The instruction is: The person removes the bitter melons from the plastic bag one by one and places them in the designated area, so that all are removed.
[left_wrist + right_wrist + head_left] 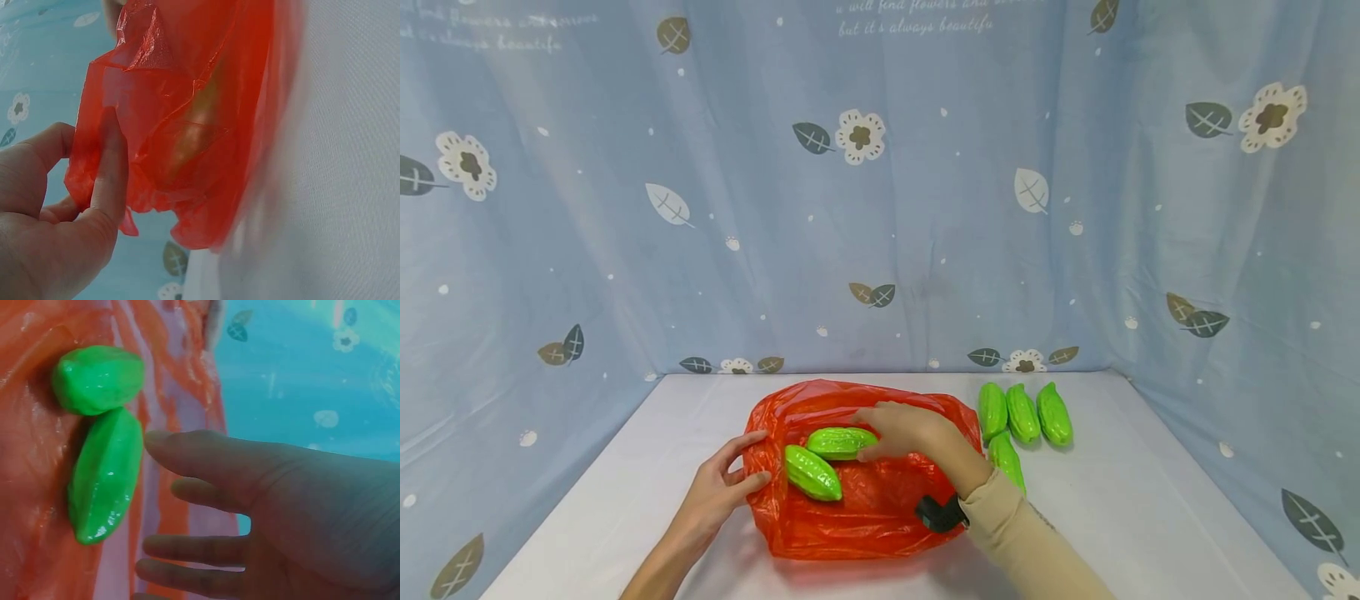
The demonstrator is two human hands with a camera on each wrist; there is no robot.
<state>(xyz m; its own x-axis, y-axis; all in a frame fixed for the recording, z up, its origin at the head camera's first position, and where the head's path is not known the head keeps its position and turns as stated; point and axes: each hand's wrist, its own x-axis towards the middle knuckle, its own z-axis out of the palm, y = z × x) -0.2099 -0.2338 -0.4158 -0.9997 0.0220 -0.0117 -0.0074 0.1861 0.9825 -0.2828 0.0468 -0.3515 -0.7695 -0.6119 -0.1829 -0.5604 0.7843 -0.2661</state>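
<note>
A red plastic bag (857, 533) lies spread open on the table, its mouth upward. Two glossy green ridged bitter melons, one lengthwise (841, 443) and one slanted (812, 472), rest inside, touching each other. At the bag's left rim, my left hand (718, 487) pinches the film between thumb and fingers; in the left wrist view the bag (181, 125) hangs from that grip. My right hand (906, 429) reaches over the bag with its fingers extended and nothing held. In the right wrist view its thumb tip (159, 439) is close beside a melon (107, 478).
Three more bitter melons (1022, 414) lie in a row on the white table (1120, 500) right of the bag. Another melon (1006, 460) lies nearer, partly behind my right forearm. A blue patterned curtain (925, 208) borders the table's back and sides.
</note>
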